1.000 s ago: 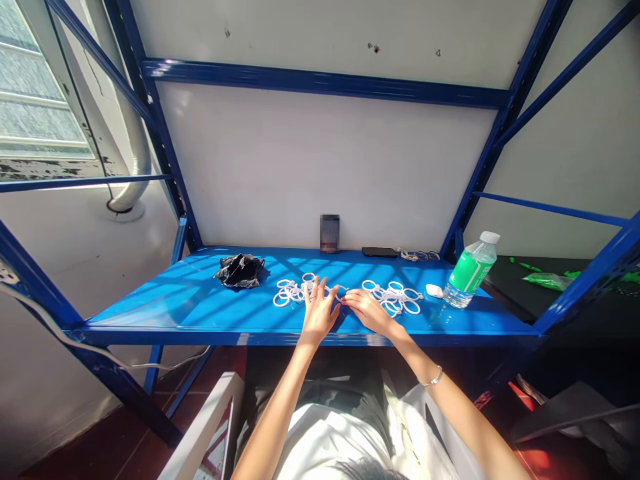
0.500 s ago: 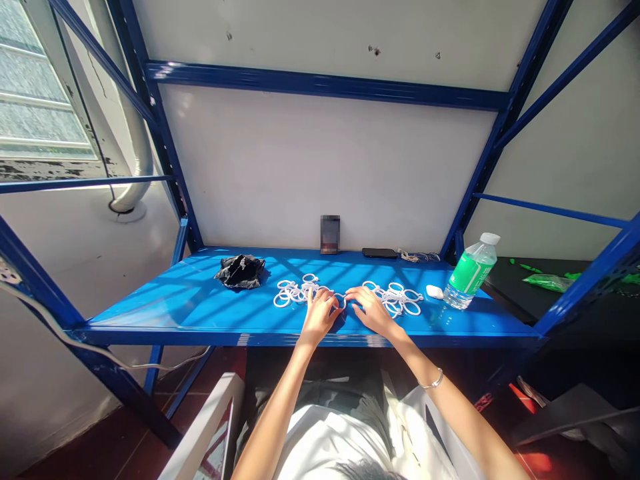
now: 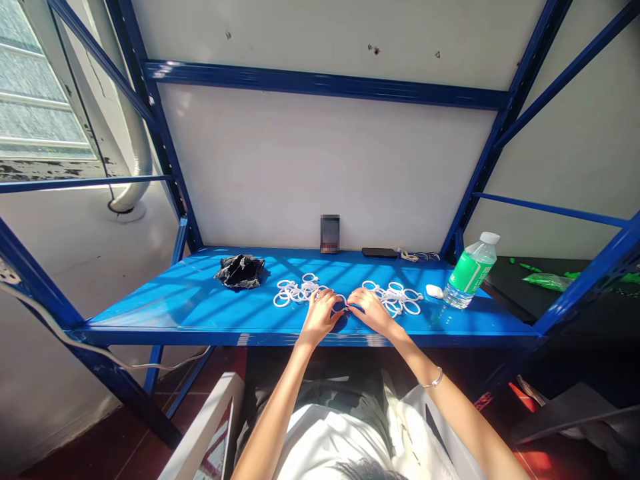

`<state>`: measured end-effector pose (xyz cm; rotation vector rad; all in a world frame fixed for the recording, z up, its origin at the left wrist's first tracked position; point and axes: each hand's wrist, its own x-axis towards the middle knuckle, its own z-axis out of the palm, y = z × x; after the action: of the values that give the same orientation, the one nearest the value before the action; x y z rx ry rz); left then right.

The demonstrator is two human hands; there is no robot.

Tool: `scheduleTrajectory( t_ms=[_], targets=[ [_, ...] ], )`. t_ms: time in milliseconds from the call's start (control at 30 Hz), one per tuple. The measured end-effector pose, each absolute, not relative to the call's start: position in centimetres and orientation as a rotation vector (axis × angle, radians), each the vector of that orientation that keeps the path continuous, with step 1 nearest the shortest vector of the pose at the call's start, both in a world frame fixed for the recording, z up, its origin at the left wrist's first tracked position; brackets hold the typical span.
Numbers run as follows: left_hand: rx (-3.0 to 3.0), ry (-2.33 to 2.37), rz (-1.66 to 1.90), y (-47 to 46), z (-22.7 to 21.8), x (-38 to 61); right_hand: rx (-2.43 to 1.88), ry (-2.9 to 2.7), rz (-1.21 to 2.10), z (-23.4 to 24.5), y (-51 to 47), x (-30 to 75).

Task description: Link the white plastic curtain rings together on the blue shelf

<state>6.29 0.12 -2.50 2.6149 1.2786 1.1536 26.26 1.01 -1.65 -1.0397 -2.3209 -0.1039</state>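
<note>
Newly curled hands, thin white ring

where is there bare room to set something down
Bare: blue table left of the black bag, and between that bag and the front edge. Crowded: left hand and right hand amid white rings; bottle beside white case.

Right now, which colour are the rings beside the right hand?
The rings are white; the head view shows them best.

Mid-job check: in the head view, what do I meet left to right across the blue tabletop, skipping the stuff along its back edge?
Crumpled black bag, left cluster of white loops, left hand, right hand, right cluster of white loops, small white object, bottle.
</note>
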Motion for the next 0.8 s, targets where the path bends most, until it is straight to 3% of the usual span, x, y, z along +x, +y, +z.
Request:
scheduleTrajectory(
  t_ms=[800],
  targets=[
    [2.423, 1.117, 1.27, -0.5, -1.8, 5.9, -0.988, -2.152, -0.154, -0.4, -0.3, 25.8]
  ],
)
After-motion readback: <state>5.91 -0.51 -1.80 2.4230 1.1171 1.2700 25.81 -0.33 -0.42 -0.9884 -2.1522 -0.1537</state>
